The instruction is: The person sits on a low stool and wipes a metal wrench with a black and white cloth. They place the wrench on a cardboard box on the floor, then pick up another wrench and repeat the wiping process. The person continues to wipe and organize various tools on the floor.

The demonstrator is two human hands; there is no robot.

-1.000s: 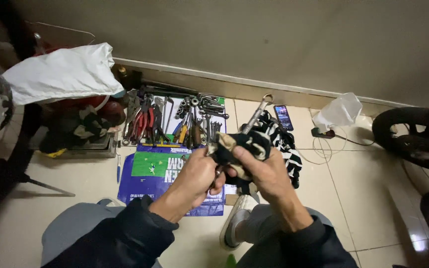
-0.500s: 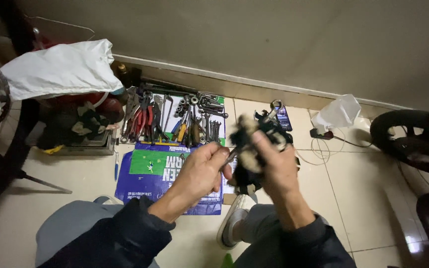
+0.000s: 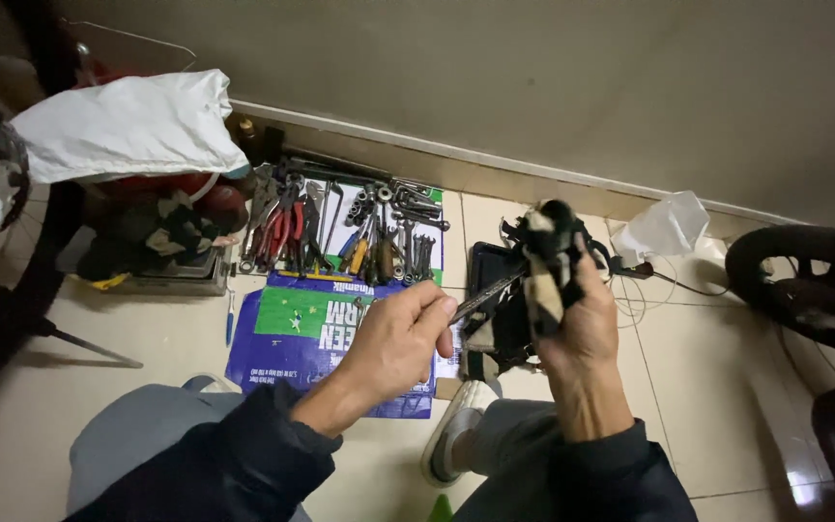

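Beige tiled floor (image 3: pixel 176 338); plain wall (image 3: pixel 533 77)

Tools (image 3: pixel 340 227) on mat (image 3: pixel 292 333) by wall — tyre (image 3: pixel 804 275) right, bag (image 3: pixel 128 126) left.

Left hand (image 3: pixel 400 338) on thin metal tool (image 3: pixel 483 298), right hand (image 3: pixel 580 324) around dirty rag (image 3: pixel 545 261)

blue-green printed bag (image 3: pixel 326 333) flat on floor under tools | clear plastic bag (image 3: pixel 667 227) by wall
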